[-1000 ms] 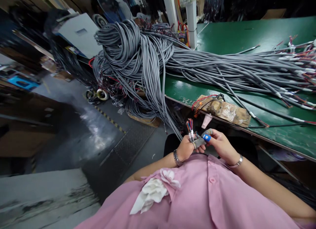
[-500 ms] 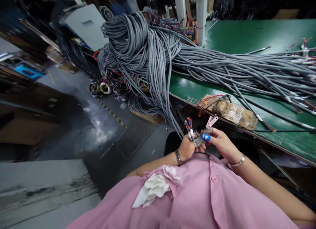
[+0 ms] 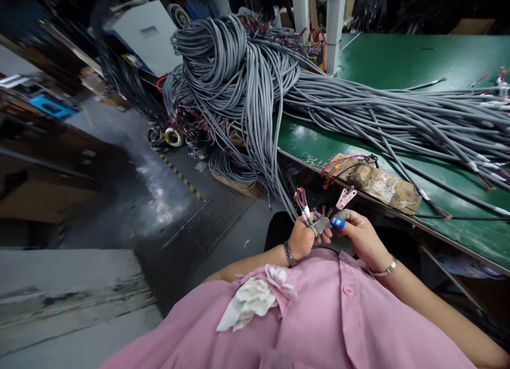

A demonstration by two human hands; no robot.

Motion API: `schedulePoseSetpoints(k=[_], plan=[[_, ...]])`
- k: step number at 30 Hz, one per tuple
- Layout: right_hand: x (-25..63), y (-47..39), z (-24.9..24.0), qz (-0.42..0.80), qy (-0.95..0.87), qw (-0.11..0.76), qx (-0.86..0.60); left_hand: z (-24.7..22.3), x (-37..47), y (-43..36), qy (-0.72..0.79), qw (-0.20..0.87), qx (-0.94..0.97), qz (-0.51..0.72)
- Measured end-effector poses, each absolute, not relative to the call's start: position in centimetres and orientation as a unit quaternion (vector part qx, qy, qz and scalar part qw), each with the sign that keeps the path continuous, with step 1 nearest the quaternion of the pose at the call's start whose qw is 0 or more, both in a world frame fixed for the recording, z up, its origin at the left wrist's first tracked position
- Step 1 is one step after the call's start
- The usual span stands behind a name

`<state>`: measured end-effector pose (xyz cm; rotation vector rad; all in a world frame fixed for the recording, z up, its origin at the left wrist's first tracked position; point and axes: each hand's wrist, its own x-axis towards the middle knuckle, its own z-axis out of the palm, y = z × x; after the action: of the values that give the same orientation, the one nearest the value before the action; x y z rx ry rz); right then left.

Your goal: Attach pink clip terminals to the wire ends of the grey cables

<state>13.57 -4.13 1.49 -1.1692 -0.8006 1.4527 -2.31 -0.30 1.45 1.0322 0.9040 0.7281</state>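
Note:
My left hand (image 3: 302, 240) is closed around the grey cable (image 3: 306, 220) near its stripped end. A fan of thin coloured wires (image 3: 301, 199) sticks up from the cable's white-wrapped end, and more fine wire ends (image 3: 324, 212) show between the hands. Grey tape covers a digit of the left hand. My right hand (image 3: 364, 239) is pinched close to these finer wires, with blue tape (image 3: 338, 222) on its thumb; what lies between its fingertips is hidden. A pink clip (image 3: 346, 198) sits just above the right fingers; whether they touch it is unclear.
A large heap of grey cables (image 3: 255, 87) covers the green bench (image 3: 398, 56) and hangs over its left end. A wooden block (image 3: 382, 186) with red and black leads lies at the near edge. A white post (image 3: 333, 34) stands behind. Coils (image 3: 173, 137) lie on the floor.
The view has shifted slightly, so the bench and cables appear a little further right. The fine wire ends between my hands show more clearly spread. Both hands keep nearly the same hold.

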Motion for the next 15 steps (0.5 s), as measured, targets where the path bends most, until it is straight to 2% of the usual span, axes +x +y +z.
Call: schedulePoseSetpoints(k=[8,15], plan=[[13.0,-3.2,2.7,0.666,-0.345,0.488,-0.447,1.8,-2.5,-0.5,0.393,0.712,0.503,0.292],[12.3,-3.3,1.8,0.631,-0.319,0.525,-0.474,1.4,-2.6,-0.7,0.393,0.709,0.505,0.297]])
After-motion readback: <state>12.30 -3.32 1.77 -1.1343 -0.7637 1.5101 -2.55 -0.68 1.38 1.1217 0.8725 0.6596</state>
